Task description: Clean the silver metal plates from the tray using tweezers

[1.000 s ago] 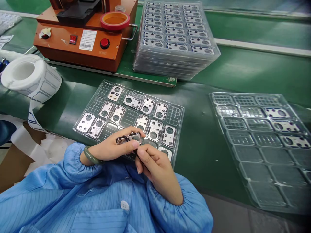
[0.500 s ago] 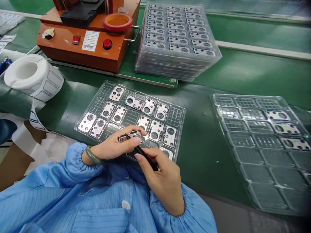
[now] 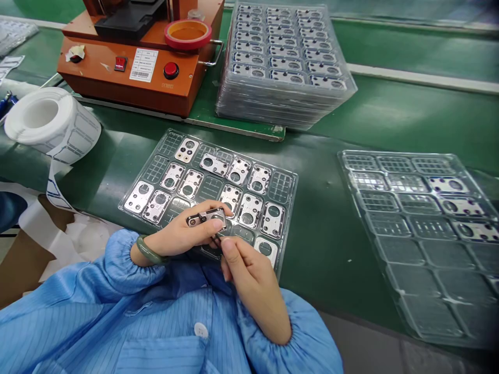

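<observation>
Partway, I'd judge: metal plate (image 3: 195, 222) gripped in my left hand (image 3: 187, 232) above near tray (image 3: 210, 188). My right hand (image 3: 254, 270) pinches slim dark tool (image 3: 215, 240); tip contact unclear. More plates (image 3: 251, 202) lie in near tray, few in side tray (image 3: 401, 252), rows on tray stack (image 3: 284, 106). Can't tell which done.
</observation>
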Demonstrator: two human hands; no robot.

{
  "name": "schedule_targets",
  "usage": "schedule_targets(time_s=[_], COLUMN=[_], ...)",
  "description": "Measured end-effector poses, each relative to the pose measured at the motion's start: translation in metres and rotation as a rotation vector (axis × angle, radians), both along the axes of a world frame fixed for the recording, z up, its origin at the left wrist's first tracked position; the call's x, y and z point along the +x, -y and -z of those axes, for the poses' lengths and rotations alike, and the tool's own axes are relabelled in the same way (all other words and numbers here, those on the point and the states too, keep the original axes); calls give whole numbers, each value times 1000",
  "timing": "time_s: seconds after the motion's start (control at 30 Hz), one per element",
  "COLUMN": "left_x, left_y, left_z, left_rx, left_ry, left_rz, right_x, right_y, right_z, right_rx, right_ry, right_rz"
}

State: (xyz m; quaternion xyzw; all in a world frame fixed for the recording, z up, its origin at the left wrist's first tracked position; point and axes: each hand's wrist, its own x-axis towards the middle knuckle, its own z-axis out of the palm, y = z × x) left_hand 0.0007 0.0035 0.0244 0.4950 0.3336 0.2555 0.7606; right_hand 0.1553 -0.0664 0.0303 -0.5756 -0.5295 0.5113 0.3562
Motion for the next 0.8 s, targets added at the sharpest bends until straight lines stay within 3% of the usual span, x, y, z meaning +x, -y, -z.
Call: schedule_targets(time_s=[0.1, 0.23, 0.3, 0.43, 0.53, 0.7, 0.8], left_x=[0, -1, -2, -2, 0, 0, -1], left_y=[0, 0, 0, 1, 1, 0, -1], left_z=[0, -1, -1, -1, -1, -1, -1], left_rx=[23, 62, 75, 37, 4, 37, 60], left_ry=[11, -19, -28, -6, 7, 5, -6], left_rz=[0, 17, 18, 33, 22, 15, 28], right_x=[-3, -1, 1, 3, 1, -4, -3], right_y=[5, 9, 7, 1, 0, 6, 8], right_z=[5, 3, 0, -5, -3, 6, 4], right_rx=[183, 382, 326, 59, -7, 218, 378], right_ry=[76, 218, 193, 42, 37, 125, 252], right_rz=[110, 95, 49, -87, -68, 128, 120])
